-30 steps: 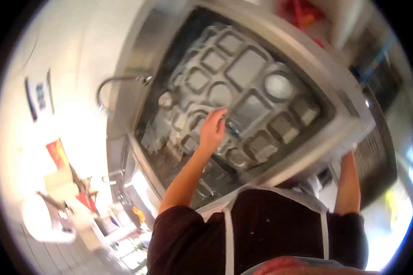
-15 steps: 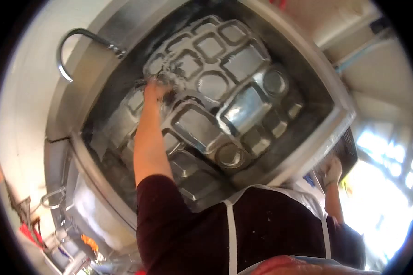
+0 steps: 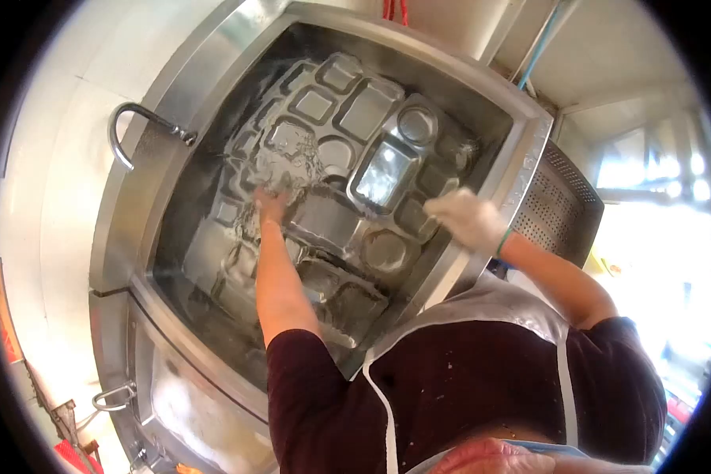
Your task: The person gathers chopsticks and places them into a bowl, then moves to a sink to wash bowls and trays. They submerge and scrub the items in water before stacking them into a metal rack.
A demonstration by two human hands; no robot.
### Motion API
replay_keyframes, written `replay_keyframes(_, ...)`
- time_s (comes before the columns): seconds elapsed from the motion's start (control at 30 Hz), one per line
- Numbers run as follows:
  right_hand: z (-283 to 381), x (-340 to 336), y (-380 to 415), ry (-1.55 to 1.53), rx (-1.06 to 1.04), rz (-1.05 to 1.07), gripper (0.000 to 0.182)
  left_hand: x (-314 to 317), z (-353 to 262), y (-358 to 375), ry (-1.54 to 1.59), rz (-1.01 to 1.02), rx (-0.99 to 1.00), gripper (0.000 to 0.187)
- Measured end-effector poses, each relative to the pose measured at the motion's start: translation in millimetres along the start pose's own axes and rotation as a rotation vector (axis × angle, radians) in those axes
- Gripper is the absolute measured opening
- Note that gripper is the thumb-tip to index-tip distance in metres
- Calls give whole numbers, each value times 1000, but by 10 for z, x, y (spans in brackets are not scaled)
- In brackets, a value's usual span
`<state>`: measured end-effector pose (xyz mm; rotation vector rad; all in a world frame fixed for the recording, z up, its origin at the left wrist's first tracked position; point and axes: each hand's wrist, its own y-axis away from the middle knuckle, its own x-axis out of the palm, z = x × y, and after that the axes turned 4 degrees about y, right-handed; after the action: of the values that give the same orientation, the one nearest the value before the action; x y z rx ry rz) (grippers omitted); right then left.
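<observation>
Several metal compartment trays [image 3: 370, 109] overlap underwater in a deep sink [image 3: 445, 65]. The left hand [image 3: 271, 207] reaches among them; rippling water [image 3: 283, 163] obscures its fingers, so its grip cannot be told. The right hand [image 3: 464, 220], blurred and loosely curled, hovers near the rim, any hold unclear. A curved faucet [image 3: 146, 110] stands left, a perforated metal panel [image 3: 557, 197] right.

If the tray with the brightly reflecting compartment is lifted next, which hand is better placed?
Probably the right hand: it hovers above the sink, closer to that tray. The left hand is farther off, in rippling water.
</observation>
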<state>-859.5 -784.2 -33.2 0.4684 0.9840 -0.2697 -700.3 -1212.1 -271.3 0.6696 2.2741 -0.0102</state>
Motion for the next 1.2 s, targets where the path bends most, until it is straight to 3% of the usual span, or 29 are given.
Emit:
replay_keyframes(0.03, 46, 56, 61, 40, -6, 70, 16, -11, 13, -61, -61, 56, -45, 80)
replay_keyframes(0.1, 128, -62, 132, 475, -42, 384, 13, 215, -225, -214, -192, 241, -30, 80)
replay_keyframes(0.13, 117, -72, 204, 473, -75, 324, 10, 32, -1154, 273, -146, 269, -261, 79)
replay_keyframes(0.2, 27, 195, 245, 392, -70, 104, 8, 86, -1109, 333, -245, 329, -54, 77)
replay_keyframes(0.3, 153, 567, 33, 403, -209, -17, 11, 269, -1022, 307, -323, 341, 135, 75)
replay_keyframes(0.33, 72, 508, 231, 384, -149, 9, 11, 433, -1172, 470, -351, 332, 174, 74)
replay_keyframes(0.53, -82, 537, 430, 284, -170, -108, 15, 836, -1543, 1066, -343, 343, 257, 70)
replay_keyframes(0.73, -147, 624, 215, 159, -106, -196, 16, 958, -1763, 1363, -112, 406, 257, 65)
replay_keyframes(0.8, -200, 726, -35, -436, -261, -386, 19, 983, -1867, 1515, 4, 423, 231, 64)
replay_keyframes(0.87, -115, 551, -84, -906, -214, -363, 22, 932, -1968, 1650, 127, 401, 185, 62)
replay_keyframes(0.93, 194, 241, -107, -1230, 64, -140, 26, 883, -2042, 1767, 278, 391, 120, 61)
replay_keyframes(1.03, 297, -250, 24, -1477, 59, -52, 27, 822, -2144, 1939, 492, 383, 31, 59)
replay_keyframes(1.13, 188, -277, -28, -1629, 123, -165, 32, 761, -2228, 2080, 675, 372, -42, 56)
replay_keyframes(1.2, -14, -286, 56, -1672, 148, -81, 33, 785, -2309, 2173, 770, 380, -75, 55)
